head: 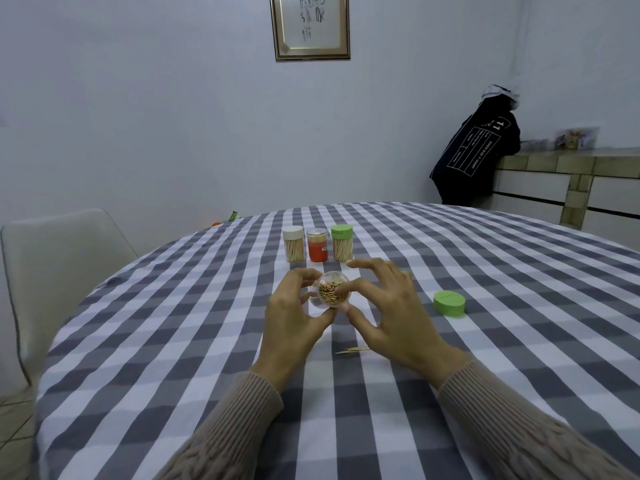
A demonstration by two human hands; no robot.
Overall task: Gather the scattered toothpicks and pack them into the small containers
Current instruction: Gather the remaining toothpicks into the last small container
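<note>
A clear, lidless container (333, 290) full of toothpicks stands on the checked tablecloth (173, 323), its open mouth facing me. My left hand (294, 317) grips its left side with curled fingers and thumb. My right hand (388, 306) touches the toothpick tips with its middle finger while its thumb rests at the container's lower rim; the other fingers are spread. A few loose toothpicks (352, 350) lie on the cloth under my right wrist. A green lid (449, 303) lies to the right.
Three capped toothpick containers stand in a row behind: white-lidded (293, 244), orange (317, 245) and green-lidded (341, 244). A white chair (59, 265) stands at the left. A person in a dark top (474, 157) leans on a counter at the far right.
</note>
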